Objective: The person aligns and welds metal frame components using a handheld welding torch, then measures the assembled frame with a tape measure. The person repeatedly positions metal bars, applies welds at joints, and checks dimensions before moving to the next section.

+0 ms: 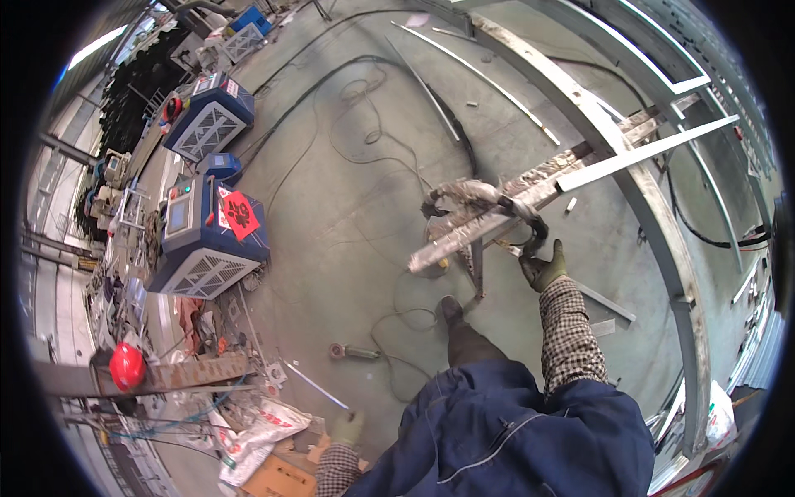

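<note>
My right hand [542,272], in a grey-green glove, is at the near side of a wrapped metal beam, thumb raised. Its fingers curl at a small tool with a brass-coloured end [507,246], which looks like a torch; the grip is partly hidden. A thick black hose [537,225] loops over the beam [464,236] and comes down beside this hand. Low on the left, my left hand [348,427], gloved too, is closed at the end of a thin pale metal strip [316,385] that slants up and left from it.
Blue-and-grey machines [211,236] line the left side. An angle grinder [354,352] lies on the floor among loose cables [389,331]. A large steel frame [662,240] curves along the right. A red helmet [127,366] and white sacks [261,431] are at lower left.
</note>
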Motion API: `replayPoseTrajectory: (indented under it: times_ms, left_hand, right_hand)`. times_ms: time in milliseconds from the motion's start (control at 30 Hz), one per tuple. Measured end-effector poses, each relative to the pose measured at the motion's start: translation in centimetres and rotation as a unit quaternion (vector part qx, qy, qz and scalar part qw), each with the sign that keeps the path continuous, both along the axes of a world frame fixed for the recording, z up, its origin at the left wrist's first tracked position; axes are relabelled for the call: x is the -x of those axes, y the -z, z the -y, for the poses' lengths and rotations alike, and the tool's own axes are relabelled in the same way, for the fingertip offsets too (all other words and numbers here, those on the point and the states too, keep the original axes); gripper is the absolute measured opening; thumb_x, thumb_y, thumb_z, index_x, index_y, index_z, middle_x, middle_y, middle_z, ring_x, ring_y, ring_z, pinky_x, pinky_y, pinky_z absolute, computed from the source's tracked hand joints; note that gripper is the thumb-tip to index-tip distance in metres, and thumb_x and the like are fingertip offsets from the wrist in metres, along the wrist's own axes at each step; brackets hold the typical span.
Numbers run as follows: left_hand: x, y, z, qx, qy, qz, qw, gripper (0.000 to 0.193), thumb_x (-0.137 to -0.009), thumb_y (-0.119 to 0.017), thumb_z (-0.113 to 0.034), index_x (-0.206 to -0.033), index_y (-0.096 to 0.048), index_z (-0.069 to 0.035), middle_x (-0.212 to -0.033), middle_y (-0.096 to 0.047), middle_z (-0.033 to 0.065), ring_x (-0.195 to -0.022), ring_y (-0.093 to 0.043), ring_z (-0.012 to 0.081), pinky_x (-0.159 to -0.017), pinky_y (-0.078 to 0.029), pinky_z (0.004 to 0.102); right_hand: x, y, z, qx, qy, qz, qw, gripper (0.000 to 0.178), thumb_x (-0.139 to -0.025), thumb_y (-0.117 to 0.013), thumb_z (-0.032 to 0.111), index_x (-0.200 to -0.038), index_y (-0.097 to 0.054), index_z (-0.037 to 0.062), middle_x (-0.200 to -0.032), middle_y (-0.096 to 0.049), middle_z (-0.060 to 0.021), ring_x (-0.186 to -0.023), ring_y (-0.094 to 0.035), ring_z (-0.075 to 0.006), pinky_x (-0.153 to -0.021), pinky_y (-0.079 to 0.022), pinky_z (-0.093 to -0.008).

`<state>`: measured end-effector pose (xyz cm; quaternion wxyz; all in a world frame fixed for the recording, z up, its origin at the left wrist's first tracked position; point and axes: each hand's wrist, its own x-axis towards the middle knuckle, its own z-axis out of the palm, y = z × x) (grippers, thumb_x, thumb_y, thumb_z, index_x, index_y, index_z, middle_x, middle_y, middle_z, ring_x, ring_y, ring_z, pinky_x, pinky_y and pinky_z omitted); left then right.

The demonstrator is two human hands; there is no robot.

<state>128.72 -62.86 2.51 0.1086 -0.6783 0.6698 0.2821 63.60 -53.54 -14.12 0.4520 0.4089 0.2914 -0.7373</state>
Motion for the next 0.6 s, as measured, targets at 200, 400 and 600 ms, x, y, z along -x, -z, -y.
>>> replayPoseTrajectory:
  times_ms: [200, 400, 600]
  left_hand:
    - [-5.0, 2.1, 9.7, -0.286, -0.008, -0.002, 0.958, 0.047, -0.100, -0.065, -0.042, -0.108, -0.080, 0.002, -0.092, -0.079, 0.0142, -0.086, -0.075, 0.0240, -0.081, -0.059, 0.0396]
    - [-3.1, 2.9, 28.1, -0.271, 0.044, -0.002, 0.962, 0.053, -0.100, -0.065, -0.047, -0.117, -0.081, 0.000, -0.102, -0.082, 0.0184, -0.096, -0.078, 0.0312, -0.091, -0.059, 0.0455]
    - [10.2, 5.1, 53.8, -0.259, 0.226, 0.078, 0.936, 0.061, -0.102, -0.064, -0.053, -0.139, -0.075, -0.005, -0.124, -0.081, 0.0203, -0.122, -0.076, 0.0328, -0.107, -0.056, 0.0420]
  right_hand:
    - [1.3, 7.6, 4.0, -0.002, 0.095, -0.157, 0.983, 0.045, -0.103, -0.066, 0.042, -0.133, -0.069, 0.0089, -0.134, -0.074, -0.0101, -0.129, -0.066, -0.0264, -0.110, -0.056, -0.0488]
    - [2.2, 13.0, 0.8, -0.323, -0.263, -0.511, 0.752, 0.033, -0.104, -0.057, 0.033, -0.122, -0.072, 0.0109, -0.126, -0.077, -0.0066, -0.122, -0.070, -0.0235, -0.112, -0.052, -0.0453]
    - [-5.8, 5.3, 1.1, -0.036, 0.214, -0.344, 0.914, 0.070, -0.108, -0.043, 0.054, -0.155, -0.058, 0.0034, -0.153, -0.066, -0.0150, -0.138, -0.062, -0.0307, -0.122, -0.043, -0.0474]
